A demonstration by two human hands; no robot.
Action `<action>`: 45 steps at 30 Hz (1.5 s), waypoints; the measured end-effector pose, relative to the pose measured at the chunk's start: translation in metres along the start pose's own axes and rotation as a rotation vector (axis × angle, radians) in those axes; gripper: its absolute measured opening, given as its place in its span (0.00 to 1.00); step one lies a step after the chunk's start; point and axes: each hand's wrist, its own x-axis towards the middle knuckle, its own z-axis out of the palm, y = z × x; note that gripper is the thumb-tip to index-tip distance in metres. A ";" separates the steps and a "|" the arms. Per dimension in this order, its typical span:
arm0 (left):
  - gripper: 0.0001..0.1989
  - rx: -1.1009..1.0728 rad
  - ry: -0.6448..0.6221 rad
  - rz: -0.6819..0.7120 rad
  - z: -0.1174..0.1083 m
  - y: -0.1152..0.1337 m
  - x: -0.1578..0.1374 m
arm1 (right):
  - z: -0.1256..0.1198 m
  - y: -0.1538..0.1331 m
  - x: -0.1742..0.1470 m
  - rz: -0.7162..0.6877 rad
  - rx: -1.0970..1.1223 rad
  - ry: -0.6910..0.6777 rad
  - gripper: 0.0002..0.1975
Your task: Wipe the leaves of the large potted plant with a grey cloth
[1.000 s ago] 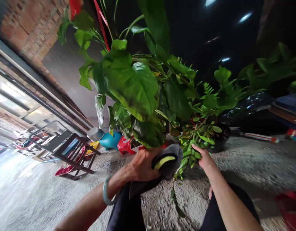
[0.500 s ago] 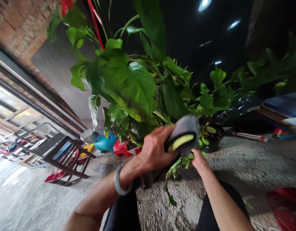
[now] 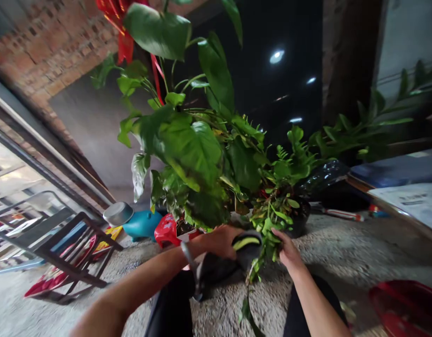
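Note:
In the head view, my left hand (image 3: 223, 241), wearing a pale bangle (image 3: 189, 255), is closed on a dark grey object with a yellow-green stripe (image 3: 247, 242). Its kind is not clear. My right hand (image 3: 288, 250) is closed around leafy green stems (image 3: 270, 234) just right of that object. The stems trail from a low potted plant, and a long sprig (image 3: 249, 313) hangs down to the floor between my knees. A tall large-leaved plant (image 3: 195, 145) rises behind my left hand.
A blue piggy-bank-like object (image 3: 142, 224), a grey bowl (image 3: 118, 214) and a red pot (image 3: 166, 229) stand on the left. Further left is a chair (image 3: 78, 248). A red basin (image 3: 405, 304) lies at the lower right; a table edge (image 3: 395, 196) juts in above it.
My left hand has lowered the grey object beside the stems. My right hand has shifted slightly left and down with the stems. The view has tilted upward and turned right.

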 end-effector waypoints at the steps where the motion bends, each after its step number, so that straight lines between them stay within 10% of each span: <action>1: 0.35 -0.046 -0.051 0.029 -0.004 0.009 -0.030 | -0.003 0.001 -0.004 -0.003 -0.028 0.014 0.18; 5: 0.33 -0.232 0.067 0.145 -0.055 0.065 -0.150 | -0.017 0.009 -0.026 -0.054 -0.136 0.134 0.19; 8: 0.30 -0.159 0.596 0.131 -0.107 0.099 -0.202 | -0.007 0.008 -0.046 -0.162 -0.178 0.262 0.20; 12: 0.30 0.141 1.326 0.241 -0.179 0.116 -0.186 | 0.068 -0.024 -0.067 -0.280 -0.151 0.108 0.21; 16: 0.22 0.100 1.063 0.089 -0.211 0.094 -0.126 | 0.181 -0.074 -0.077 -0.222 -0.112 -0.203 0.24; 20: 0.17 0.167 0.685 -0.112 -0.182 0.050 -0.114 | 0.248 -0.095 -0.081 -0.170 -0.049 -0.400 0.22; 26: 0.15 0.022 0.547 -0.044 -0.194 0.056 -0.190 | 0.258 -0.068 -0.094 -0.417 -0.106 -0.206 0.20; 32: 0.21 -0.113 1.056 0.155 -0.212 0.070 -0.159 | 0.259 -0.047 -0.119 -0.515 -0.201 -0.151 0.17; 35: 0.19 -0.119 0.635 -0.100 -0.173 0.052 -0.140 | 0.253 -0.047 -0.122 -0.475 -0.205 -0.145 0.16; 38: 0.18 -0.120 0.290 -0.047 -0.157 0.042 -0.154 | 0.246 -0.048 -0.119 -0.453 -0.200 -0.146 0.15; 40: 0.18 -0.146 0.376 0.056 -0.170 0.045 -0.168 | 0.246 -0.046 -0.118 -0.433 -0.192 -0.147 0.16; 45: 0.26 -0.219 1.045 0.167 -0.206 0.052 -0.149 | 0.251 -0.037 -0.122 -0.393 -0.174 -0.149 0.16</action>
